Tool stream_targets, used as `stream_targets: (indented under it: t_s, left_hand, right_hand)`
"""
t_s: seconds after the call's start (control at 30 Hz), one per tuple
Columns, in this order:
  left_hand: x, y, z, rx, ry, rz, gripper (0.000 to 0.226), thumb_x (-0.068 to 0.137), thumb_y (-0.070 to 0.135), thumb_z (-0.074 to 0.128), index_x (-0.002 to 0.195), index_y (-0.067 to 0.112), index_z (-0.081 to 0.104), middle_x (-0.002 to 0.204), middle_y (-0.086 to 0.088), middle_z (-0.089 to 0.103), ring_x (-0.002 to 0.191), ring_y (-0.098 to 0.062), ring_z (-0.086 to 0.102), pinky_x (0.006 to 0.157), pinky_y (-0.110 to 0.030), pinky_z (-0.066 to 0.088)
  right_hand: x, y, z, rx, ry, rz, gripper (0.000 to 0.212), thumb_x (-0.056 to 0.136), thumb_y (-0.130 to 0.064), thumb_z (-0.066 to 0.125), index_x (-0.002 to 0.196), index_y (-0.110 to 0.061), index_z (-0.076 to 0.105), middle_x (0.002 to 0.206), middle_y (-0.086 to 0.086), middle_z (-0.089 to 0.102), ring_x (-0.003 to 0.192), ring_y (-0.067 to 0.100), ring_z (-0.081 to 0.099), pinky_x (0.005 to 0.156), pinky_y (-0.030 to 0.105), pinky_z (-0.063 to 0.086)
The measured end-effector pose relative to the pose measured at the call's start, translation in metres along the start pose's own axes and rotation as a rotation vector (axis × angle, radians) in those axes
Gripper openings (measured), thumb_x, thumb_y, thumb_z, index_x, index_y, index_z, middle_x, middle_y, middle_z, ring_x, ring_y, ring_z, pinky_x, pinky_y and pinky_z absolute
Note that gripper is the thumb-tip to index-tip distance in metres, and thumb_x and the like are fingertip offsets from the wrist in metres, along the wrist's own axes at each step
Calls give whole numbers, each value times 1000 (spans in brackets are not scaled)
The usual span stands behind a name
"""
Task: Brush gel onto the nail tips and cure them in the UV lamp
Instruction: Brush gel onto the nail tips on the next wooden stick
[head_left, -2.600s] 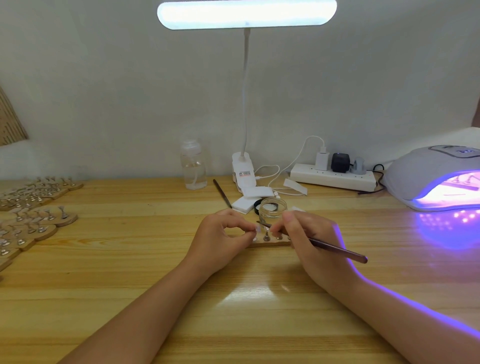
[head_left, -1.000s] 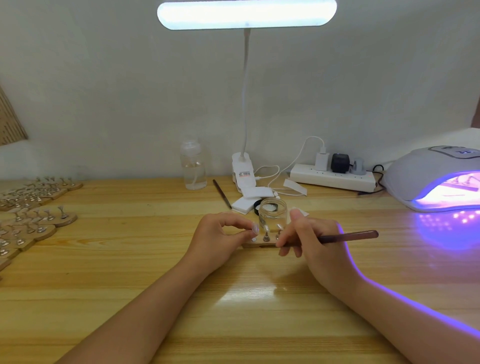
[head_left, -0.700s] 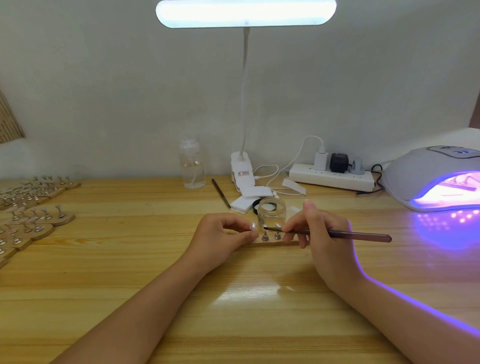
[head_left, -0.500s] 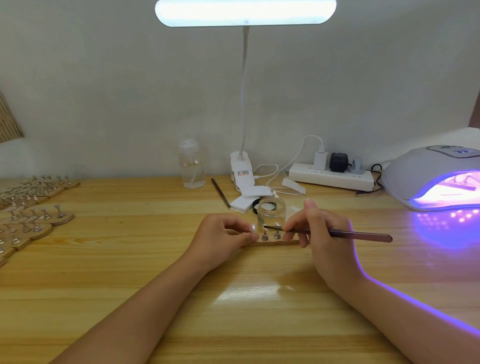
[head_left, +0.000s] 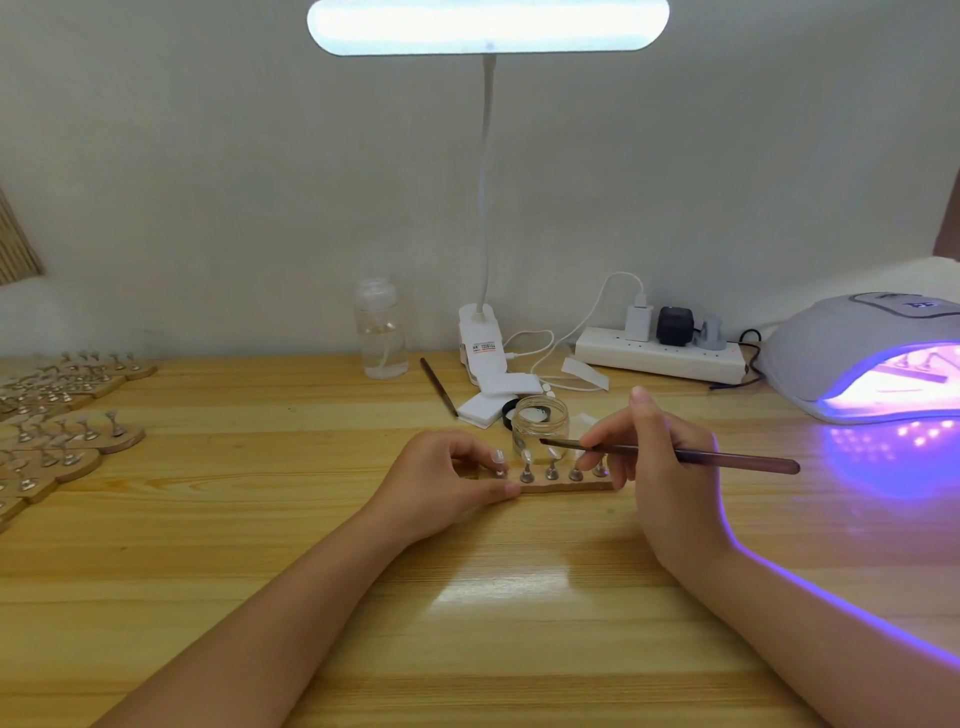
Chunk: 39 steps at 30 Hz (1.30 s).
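A: What has the right hand (head_left: 670, 467) got?
B: A thin brush (head_left: 675, 454), dark glossy handle; its grip is pinched shut on the shaft, bristles over the row of tips (head_left: 550, 460).
A: And the left hand (head_left: 441, 483)?
B: Its grip is closed on the end of the flat wooden strip (head_left: 566, 487), thumb in front, fingers behind. The pale tips stand on small metal pegs along it, mid-desk (head_left: 260, 519).
A: The jar?
B: A clear round jar (head_left: 539, 423), open, just behind the strip.
A: The lamp?
B: A smooth grey domed UV lamp (head_left: 852, 348) at far right, glowing violet inside, with what looks like another strip in it. More pegged strips (head_left: 67, 441) lie at far left.
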<state>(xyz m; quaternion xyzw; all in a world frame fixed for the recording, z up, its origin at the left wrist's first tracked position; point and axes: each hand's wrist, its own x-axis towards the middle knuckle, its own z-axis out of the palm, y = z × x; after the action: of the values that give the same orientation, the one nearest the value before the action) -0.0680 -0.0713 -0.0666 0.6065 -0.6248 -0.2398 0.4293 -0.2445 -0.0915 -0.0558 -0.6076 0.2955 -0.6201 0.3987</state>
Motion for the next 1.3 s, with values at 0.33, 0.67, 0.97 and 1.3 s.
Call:
stream_targets:
  t_s: [0.33,0.67,0.97,1.3]
  left_hand:
    - [0,6,-22,102,-121,-44,28,65,22,81,80,30,59,84,8,62,81,-3,57,66,-2,42]
    - [1,17,0,150,-32,18,24,63,41,78,77,40,58,85,15,61,75,-4,56,67,-14,43]
    - [1,19,10,266,13,118,20,74,31,73,73,41,56,81,15,63,76,-3,56,72,-23,44]
    - [-5,19,13,264,20,178,22,76,26,69,69,39,53,72,21,59,76,3,56,79,-26,40]
  right_hand:
    - [2,0,-3,16,21,-8,51,97,-17,34,57,-11,64,48,5,62,39,5,46,44,15,38]
    - [3,4,-2,24,81,-16,52,98,-18,35,54,-13,63,48,6,62,37,7,42,44,14,37]
    - [3,6,-2,1,77,-13,47,97,-16,38,59,-11,65,51,4,63,40,6,42,45,13,38]
    - [3,4,-1,-9,81,-1,47,97,-16,39,57,-14,64,50,3,62,40,6,42,45,13,38]
